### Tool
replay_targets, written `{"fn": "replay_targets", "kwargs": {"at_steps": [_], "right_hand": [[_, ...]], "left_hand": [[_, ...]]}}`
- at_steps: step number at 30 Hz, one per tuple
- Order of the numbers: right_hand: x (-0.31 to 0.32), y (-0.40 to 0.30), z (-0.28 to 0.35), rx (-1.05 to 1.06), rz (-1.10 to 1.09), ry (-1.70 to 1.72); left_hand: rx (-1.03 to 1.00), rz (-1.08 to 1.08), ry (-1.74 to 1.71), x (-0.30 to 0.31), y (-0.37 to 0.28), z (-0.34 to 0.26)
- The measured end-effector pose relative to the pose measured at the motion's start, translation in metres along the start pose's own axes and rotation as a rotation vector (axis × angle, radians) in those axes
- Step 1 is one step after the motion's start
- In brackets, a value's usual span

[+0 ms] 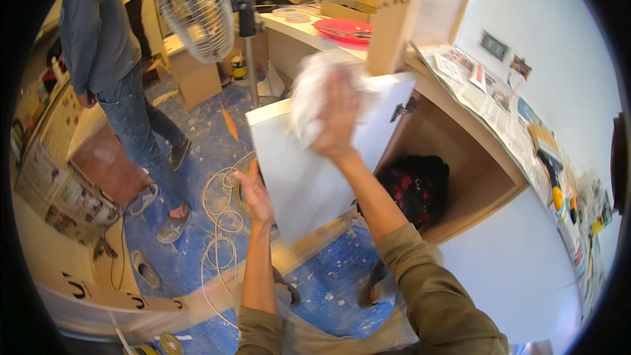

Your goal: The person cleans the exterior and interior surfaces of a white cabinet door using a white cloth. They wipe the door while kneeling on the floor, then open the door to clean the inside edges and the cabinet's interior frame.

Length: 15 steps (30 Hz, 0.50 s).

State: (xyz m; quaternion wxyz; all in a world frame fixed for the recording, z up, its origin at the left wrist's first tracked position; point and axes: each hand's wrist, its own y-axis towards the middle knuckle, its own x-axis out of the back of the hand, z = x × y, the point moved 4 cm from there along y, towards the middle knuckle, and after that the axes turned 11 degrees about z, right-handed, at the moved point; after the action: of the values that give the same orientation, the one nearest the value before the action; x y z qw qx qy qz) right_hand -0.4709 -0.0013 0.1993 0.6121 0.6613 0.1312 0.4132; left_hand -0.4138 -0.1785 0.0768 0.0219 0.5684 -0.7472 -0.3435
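A white cabinet door (pixel 305 177) stands swung open in front of me, its hinge (pixel 404 108) on the right side. My right hand (pixel 340 113), blurred by motion, presses a white cloth (pixel 313 93) against the upper part of the door. At the door's left edge is my left hand (pixel 257 197), palm towards me and thumb out. Its fingers pass behind the edge, where they are partly hidden. Right of the door, the open wooden cabinet (pixel 473 177) holds a dark bag with red patches (pixel 414 187).
Newspaper (pixel 473 84) and a paintbrush (pixel 547 153) lie on the cabinet top. A pedestal fan (pixel 197 15) stands ahead, near a table with a red tray (pixel 342 30). One person (pixel 113 49) stands at left. A coiled cable (pixel 219 217) crosses the blue floor covering (pixel 325 276).
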Motion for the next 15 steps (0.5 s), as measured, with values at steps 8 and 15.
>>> {"fn": "replay_targets", "kwargs": {"at_steps": [8,15], "right_hand": [[-0.028,0.016,0.088,0.099,0.158,-0.217],[-0.008,0.041,0.070,-0.046,0.081,-0.137]], "left_hand": [[0.030,-0.258,-0.021,-0.006,-0.005,0.002],[0.055,-0.159,0.101,-0.006,-0.001,0.003]]}}
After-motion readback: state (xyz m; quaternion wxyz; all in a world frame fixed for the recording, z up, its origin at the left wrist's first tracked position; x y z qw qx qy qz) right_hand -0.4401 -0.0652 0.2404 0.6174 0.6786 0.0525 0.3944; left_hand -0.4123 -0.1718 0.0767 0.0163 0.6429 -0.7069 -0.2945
